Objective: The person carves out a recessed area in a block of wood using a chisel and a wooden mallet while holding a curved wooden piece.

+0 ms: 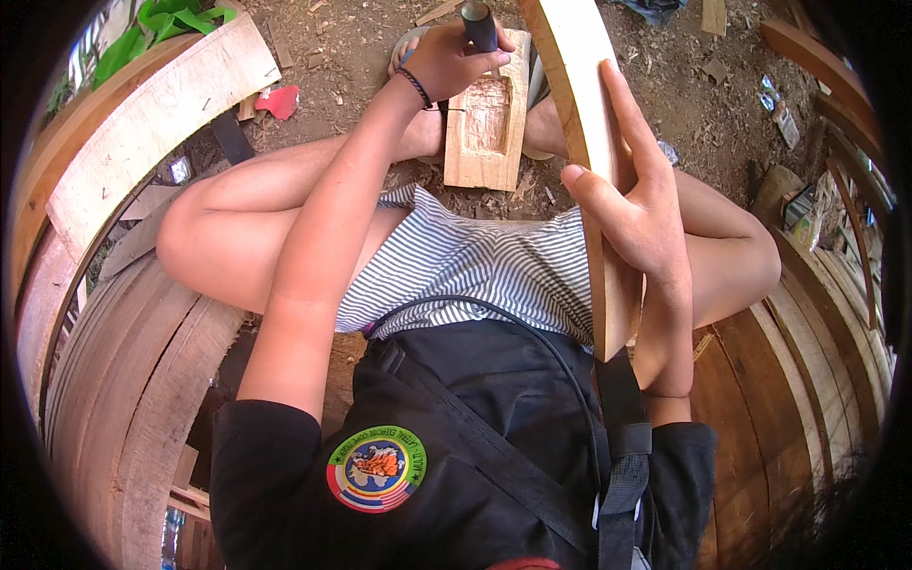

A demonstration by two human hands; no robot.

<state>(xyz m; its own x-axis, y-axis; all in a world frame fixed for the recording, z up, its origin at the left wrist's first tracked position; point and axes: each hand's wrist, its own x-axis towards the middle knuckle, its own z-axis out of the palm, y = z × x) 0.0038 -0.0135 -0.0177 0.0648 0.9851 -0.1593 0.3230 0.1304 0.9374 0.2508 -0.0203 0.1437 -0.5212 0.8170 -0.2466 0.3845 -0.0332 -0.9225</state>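
My left hand (442,65) is closed around the dark round handle of a chisel (480,27). Its blade, mostly hidden by my fingers, points down at the far end of a pale wooden block (483,173). A rectangular recess with a rough, chipped floor is cut into this block, which lies on the ground between my feet. On the right, my right hand (638,204) grips a long, thick wooden piece (575,90) standing on edge, thumb on one side and fingers along the other. The wooden piece's far end runs out of view at the top.
Curved-looking planks (157,142) with nails stand at the left, and stacked boards (133,380) lie beside my left leg. More boards (769,399) are at my right. Wood chips, a red scrap (277,102) and litter (781,114) are scattered on the dirt ground (351,71).
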